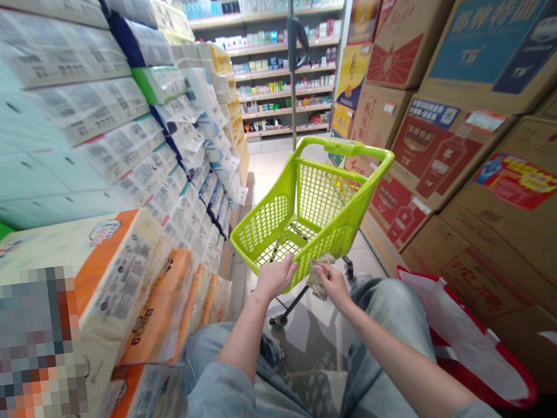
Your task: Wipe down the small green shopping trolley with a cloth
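A lime-green shopping cart [308,249] with a latticed plastic basket stands in front of my knees, turned at an angle. Its basket holds nothing that I can see. My left hand [275,278] grips the near side of the basket, with its fingertips partly hidden. Just right of it, my right hand [335,284] pinches a crumpled, greyish patterned cloth [319,285] against the outside of the same wall. Below the basket, dark legs end in a caster wheel [278,320].
Stacked paper packs [129,132] line the left, with an orange-and-cream pack [127,253] close by. Cardboard cartons [502,230] rise on the right above a red-and-white bag [466,328]. A thin pole [295,100] stands behind the cart; stocked shelves [280,48] are at the back.
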The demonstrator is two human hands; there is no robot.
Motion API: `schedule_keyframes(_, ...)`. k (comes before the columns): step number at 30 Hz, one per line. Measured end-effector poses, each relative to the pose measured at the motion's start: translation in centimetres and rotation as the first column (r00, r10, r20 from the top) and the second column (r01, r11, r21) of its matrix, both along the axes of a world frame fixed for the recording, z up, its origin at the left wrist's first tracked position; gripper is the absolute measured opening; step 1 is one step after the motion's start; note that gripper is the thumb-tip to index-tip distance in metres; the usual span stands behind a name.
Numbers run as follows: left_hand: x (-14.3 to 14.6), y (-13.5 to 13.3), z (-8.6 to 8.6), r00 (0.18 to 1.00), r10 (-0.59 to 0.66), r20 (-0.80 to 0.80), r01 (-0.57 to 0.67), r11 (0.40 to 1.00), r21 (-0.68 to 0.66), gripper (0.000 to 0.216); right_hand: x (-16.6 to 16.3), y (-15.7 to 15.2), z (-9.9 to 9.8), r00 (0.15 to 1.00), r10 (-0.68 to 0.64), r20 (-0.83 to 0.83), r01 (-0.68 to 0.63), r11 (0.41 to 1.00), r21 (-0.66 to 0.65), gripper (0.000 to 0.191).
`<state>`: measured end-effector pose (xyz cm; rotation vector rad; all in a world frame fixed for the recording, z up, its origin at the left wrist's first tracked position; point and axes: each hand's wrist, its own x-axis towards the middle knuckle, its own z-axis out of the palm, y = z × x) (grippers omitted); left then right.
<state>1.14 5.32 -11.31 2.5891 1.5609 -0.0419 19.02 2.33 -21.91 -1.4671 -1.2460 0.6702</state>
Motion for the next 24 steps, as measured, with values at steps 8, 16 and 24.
schedule_keyframes(8, 1.0, -0.3, 0.1, 1.000, -0.005, 0.017, 0.005, 1.000, -0.011, 0.041, -1.8, 1.9, -0.9, 0.994, -0.111, -0.003, 0.111, 0.994, -0.021, 0.042)
schedule_keyframes(16, 1.2, -0.1, -0.1, 0.999, 0.003, 0.040, -0.003, 1.000, -0.008, 0.043, 0.3, 0.5, -1.4, 0.987, 0.081, 0.141, -0.078, 0.997, -0.024, 0.033)
schedule_keyframes(24, 1.5, -0.1, -0.1, 1.000, 0.016, 0.024, -0.016, 1.000, -0.015, 0.041, -0.4, 0.7, -3.3, 0.989, -0.108, -0.099, 0.101, 0.993, -0.067, 0.040)
